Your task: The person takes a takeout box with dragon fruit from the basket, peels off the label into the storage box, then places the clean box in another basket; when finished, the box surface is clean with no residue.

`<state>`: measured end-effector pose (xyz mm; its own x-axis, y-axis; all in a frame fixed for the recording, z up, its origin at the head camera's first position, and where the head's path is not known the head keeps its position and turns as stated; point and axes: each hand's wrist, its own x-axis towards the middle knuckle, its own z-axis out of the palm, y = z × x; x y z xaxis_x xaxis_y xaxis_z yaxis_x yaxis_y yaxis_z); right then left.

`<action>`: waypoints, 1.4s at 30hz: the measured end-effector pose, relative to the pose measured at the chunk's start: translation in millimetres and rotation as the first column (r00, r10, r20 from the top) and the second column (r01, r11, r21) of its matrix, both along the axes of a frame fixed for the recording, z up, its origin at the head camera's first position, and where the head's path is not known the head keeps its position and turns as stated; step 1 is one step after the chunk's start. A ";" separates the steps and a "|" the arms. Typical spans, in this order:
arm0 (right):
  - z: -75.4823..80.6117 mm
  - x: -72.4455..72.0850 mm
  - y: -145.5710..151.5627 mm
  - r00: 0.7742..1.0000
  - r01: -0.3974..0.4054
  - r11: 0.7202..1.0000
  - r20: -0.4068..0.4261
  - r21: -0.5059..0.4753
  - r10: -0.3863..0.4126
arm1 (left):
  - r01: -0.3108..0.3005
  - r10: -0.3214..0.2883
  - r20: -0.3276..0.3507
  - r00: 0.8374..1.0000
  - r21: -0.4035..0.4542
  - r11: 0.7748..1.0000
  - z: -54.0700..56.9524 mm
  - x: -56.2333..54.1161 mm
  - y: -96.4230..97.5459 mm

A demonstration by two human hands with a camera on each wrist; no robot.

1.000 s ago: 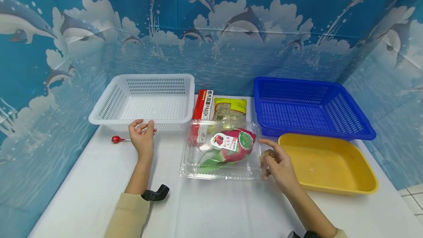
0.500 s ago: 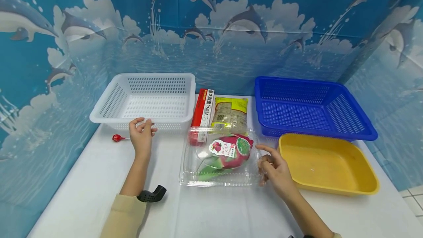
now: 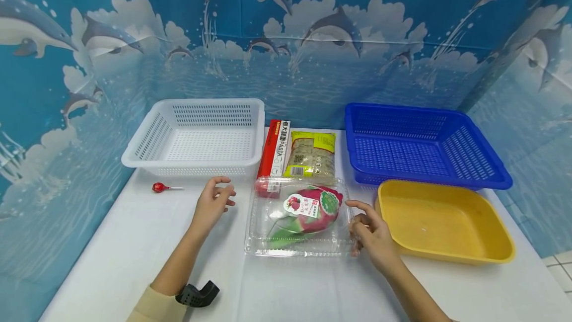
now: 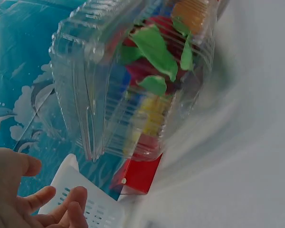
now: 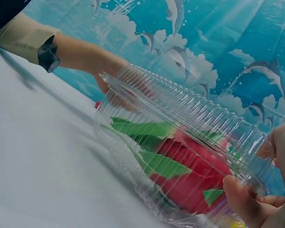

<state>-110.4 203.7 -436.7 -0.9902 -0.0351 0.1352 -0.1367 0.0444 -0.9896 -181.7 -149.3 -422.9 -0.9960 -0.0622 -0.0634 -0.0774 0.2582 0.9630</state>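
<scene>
A clear plastic clamshell box (image 3: 268, 247) with a labelled dragon fruit (image 3: 319, 207) inside is at the middle of the table in the head view. My right hand (image 3: 373, 232) grips the box's right edge; the right wrist view shows the thumb (image 5: 240, 194) on the near side and fingers beyond the rim. To the left of the box, apart from it, my left hand (image 3: 213, 205) hovers with its fingers loosely bent and nothing in them. Seen from the left wrist, the box stands clear of that hand (image 4: 33, 194).
A white basket (image 3: 192, 164) stands back left, with a red lollipop (image 3: 159, 187) before it. Behind the clamshell lie a red pasta box (image 3: 270, 150) and a yellow-topped food bag (image 3: 311, 155). On the right are a blue basket (image 3: 424, 178) and a yellow tray (image 3: 447, 222).
The clamshell has shifted toward me with my right hand on it, uncovering more of the food bag. My left hand has moved right and nearer, from the white basket's front toward the clamshell.
</scene>
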 end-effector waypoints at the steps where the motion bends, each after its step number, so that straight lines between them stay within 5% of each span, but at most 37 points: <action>1: -0.5 -0.3 0.1 1.000 0.002 1.000 -0.004 -0.005 -0.002 | 0.023 -0.022 0.011 1.000 -0.019 1.000 -0.5 1.6 2.8; 10: -4.0 -0.5 -0.2 1.000 0.015 0.999 -0.011 -0.035 -0.015 | 0.222 -0.221 0.030 0.975 -0.042 0.974 -5.1 14.1 20.3; 18: -4.8 1.3 -1.0 1.000 0.026 1.000 0.005 -0.016 -0.026 | 0.411 -0.411 0.028 0.911 0.011 0.912 -9.2 23.6 16.7; 22: -4.8 1.0 0.3 1.000 0.011 1.000 0.018 0.012 -0.012 | 0.458 -0.459 0.020 0.888 0.043 0.888 -13.7 23.6 15.9; 30: -1.4 0.9 7.3 0.998 -0.056 0.992 0.033 0.117 0.053 | 0.476 -0.475 -0.040 0.879 0.127 0.870 -20.5 23.1 15.8; 35: 9.1 1.2 14.0 0.994 -0.106 0.952 0.058 0.286 0.093 | 0.483 -0.480 -0.054 0.876 0.140 0.865 -23.0 22.9 15.4; 42: 30.9 1.8 21.0 0.988 -0.152 0.852 0.085 0.501 0.127 | 0.490 -0.484 -0.076 0.872 0.144 0.860 -24.8 24.5 15.3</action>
